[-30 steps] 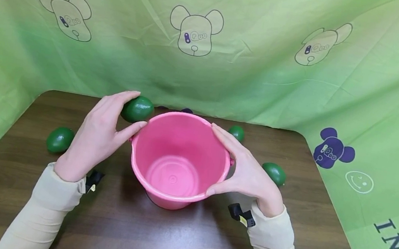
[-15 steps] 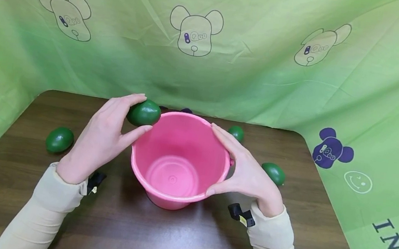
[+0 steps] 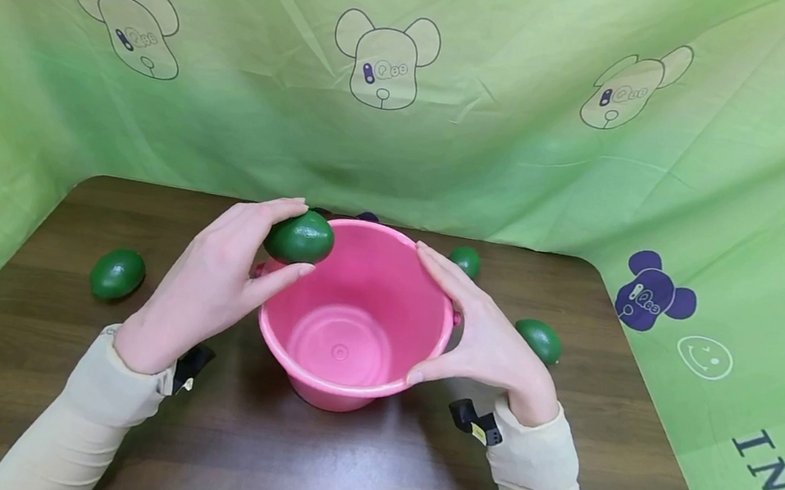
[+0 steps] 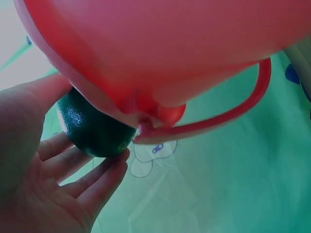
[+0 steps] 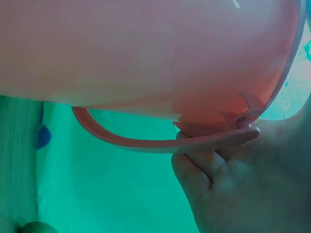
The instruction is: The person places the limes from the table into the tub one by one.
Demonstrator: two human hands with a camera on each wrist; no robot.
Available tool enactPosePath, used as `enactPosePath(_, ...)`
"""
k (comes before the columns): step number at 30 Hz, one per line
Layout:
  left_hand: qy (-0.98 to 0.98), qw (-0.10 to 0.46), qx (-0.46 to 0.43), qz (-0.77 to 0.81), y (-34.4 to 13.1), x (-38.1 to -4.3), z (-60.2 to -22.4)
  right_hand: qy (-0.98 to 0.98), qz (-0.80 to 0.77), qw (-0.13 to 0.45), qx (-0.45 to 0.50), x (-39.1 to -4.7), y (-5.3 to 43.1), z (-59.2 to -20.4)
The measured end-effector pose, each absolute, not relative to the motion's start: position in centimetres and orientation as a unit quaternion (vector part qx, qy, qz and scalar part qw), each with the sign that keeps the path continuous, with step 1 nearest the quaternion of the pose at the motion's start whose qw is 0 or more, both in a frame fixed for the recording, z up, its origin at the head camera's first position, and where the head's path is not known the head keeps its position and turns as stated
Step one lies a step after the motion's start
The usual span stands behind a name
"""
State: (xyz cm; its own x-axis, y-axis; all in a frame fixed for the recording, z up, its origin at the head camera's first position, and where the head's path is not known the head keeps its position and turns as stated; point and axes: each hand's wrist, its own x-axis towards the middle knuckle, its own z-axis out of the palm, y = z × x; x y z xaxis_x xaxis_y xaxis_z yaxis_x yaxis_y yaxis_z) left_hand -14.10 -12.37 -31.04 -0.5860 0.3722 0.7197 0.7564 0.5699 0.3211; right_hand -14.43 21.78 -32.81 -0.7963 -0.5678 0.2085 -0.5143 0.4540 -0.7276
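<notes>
From my end: green cloth [image 3: 375, 152] w/ cartoon heads hangs at 12 o'clock, behind the brown bench [image 3: 361, 481]. Mid-bench, the pink bucket [image 3: 365, 283] stands mouth up; clock pos. below are from its centre in the head cam. Contents: I see just its ringed pink bottom, no fruit in it. Its handle [image 5: 146, 145] hangs off the outside, visible in both wrist views.

R hand [image 3: 484, 344], at 3 o'clock, grips the bucket, fingers & thumb spread round the rim; no real shift there in the last sec. L hand [image 3: 221, 268], at 9, pinches the held fruit [image 3: 300, 237] b/w thumb & fingers. That's the change: L hand has brought it from outside the rim to over the rim's edge, approx. 10–11, thumb tip now over the mouth. My read for the job: it's at the opening but not in yet, w/ R hand steadying the bucket. Can't tell if it touches the rim; in the L wrist view they overlap.

Other fruit, all on the bench, not held: left fruit [image 3: 117, 275] at 9, beyond L hand; right fruit [image 3: 539, 341] at 3, just past R hand; small fruit [image 3: 465, 260] at 2, near R fingers.
</notes>
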Motion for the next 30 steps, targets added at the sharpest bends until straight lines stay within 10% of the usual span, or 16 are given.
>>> enactPosePath(30,-0.839,0.257,-0.365,-0.311,-11.1,-13.2,-31.1,0.856,-0.401,0.029,-0.325,-14.4,21.8,-32.7)
